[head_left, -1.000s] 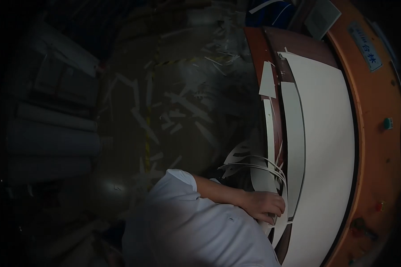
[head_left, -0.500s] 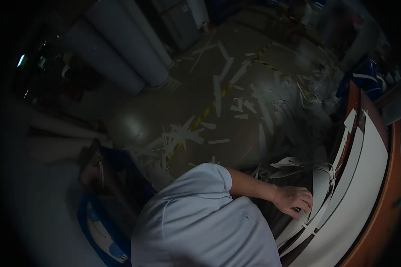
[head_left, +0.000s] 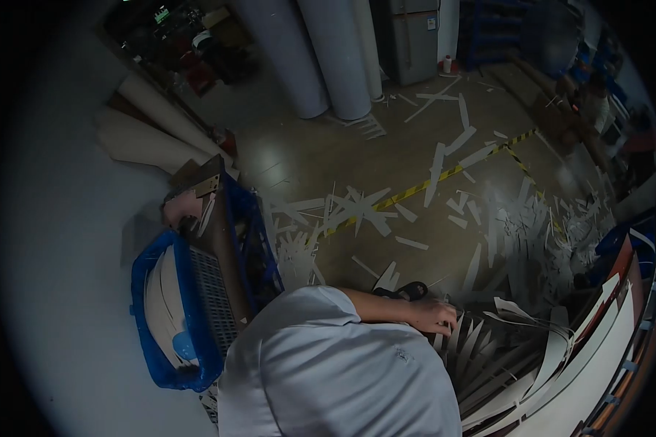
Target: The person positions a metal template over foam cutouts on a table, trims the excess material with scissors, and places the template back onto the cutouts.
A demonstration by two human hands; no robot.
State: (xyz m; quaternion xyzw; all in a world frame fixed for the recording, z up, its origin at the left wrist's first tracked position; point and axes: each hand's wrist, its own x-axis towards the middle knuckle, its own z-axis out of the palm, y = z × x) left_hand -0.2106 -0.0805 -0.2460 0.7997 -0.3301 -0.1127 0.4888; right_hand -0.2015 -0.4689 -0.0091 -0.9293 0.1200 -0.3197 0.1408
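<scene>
My left hand (head_left: 434,317) reaches across in front of my body from the sleeve of my white shirt (head_left: 328,371). Its fingers curl downward at the tips of a heap of thin white strips (head_left: 481,357). What they pinch, if anything, cannot be made out. The strips fan out below and right of the hand. Farther right, long curved white sheets (head_left: 583,371) stand on edge beside a reddish-brown board (head_left: 623,266). My right hand does not show.
White offcuts (head_left: 364,211) litter the floor around yellow-black tape (head_left: 415,191). A blue basket (head_left: 142,335) holding white pieces stands at left, beside a white wall (head_left: 73,291). Large rolls (head_left: 342,65) stand at the back. A dark shoe (head_left: 413,290) shows beyond my arm.
My left hand has moved left, away from the curved white sheets, to the strip heap. My view has turned right, bringing more of the rolls and blue basket into sight.
</scene>
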